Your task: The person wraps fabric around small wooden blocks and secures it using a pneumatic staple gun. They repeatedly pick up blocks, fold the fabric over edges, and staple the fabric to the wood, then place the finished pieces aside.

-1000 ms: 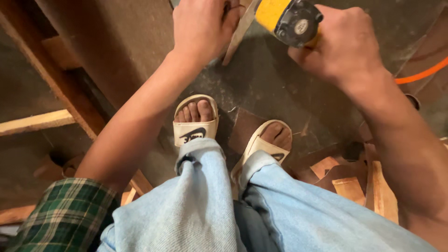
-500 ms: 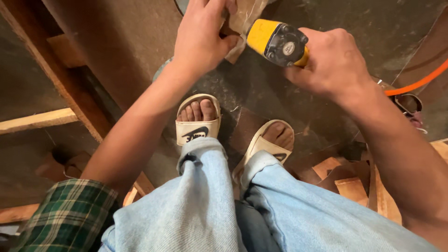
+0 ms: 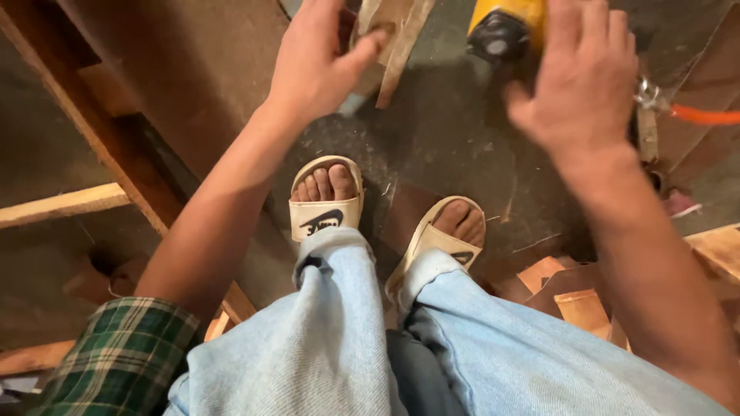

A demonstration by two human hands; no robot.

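My left hand point(image 3: 312, 65) reaches forward near the top of the view and pinches a pale wooden strip point(image 3: 397, 31), thumb pressed on its near face. A yellow power tool with a black end point(image 3: 501, 27) lies just right of the strip, partly cut off by the top edge. My right hand point(image 3: 586, 81) hovers beside and over the tool with fingers spread and straight, not wrapped around it. Both hands are above a dark, dusty floor point(image 3: 439, 139).
My feet in cream sandals point(image 3: 324, 212) stand below the hands, jeans in front. An orange cable point(image 3: 705, 115) runs off to the right. A brown board point(image 3: 185, 69) and wooden battens point(image 3: 62, 204) lie on the left; wood offcuts point(image 3: 578, 308) sit at lower right.
My right hand has let go of the yellow tool and spread its fingers. The view has moved closer, and my left hand keeps hold of the wooden strip.
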